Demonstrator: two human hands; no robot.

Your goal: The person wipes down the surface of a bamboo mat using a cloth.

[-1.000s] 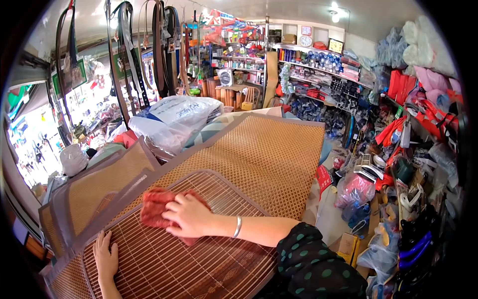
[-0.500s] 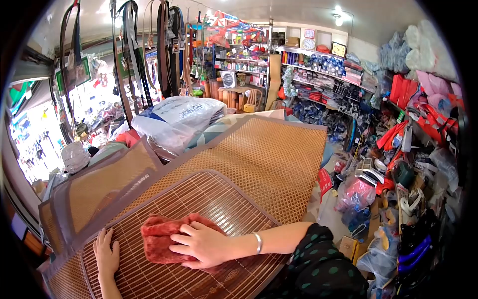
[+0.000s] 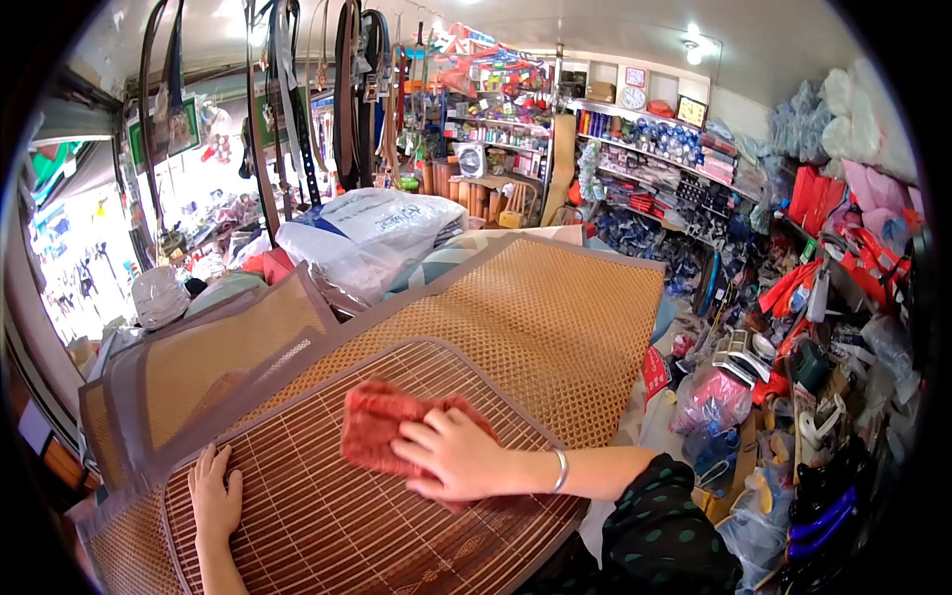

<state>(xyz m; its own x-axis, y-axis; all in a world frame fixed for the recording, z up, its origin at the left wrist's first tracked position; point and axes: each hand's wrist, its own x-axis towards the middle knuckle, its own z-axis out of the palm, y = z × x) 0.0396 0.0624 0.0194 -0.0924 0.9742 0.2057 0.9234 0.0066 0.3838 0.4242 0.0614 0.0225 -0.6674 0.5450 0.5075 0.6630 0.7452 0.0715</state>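
Observation:
A brown slatted bamboo mat (image 3: 327,496) with a rounded, bound edge lies on top of a tan woven mat (image 3: 555,307) with a grey-brown border. My right hand (image 3: 456,451), with a bangle at the wrist, presses on a rusty-red cloth (image 3: 372,426) over the middle of the bamboo mat. Its fingers lie over the folded cloth, which bunches out to the left of them. My left hand (image 3: 215,491) rests flat at the bamboo mat's left side, fingers stretched out and holding nothing.
Another bordered woven mat (image 3: 228,347) lies at the left. Behind the mats sits a white plastic-wrapped bundle (image 3: 372,238). Belts (image 3: 347,99) hang from above at the left. Stocked shelves (image 3: 645,139) line the back, and bagged goods (image 3: 714,397) crowd the floor at the right.
My right hand and the red cloth have moved right and slightly away across the bamboo mat. My left hand stays in about the same place. The view has shifted a little.

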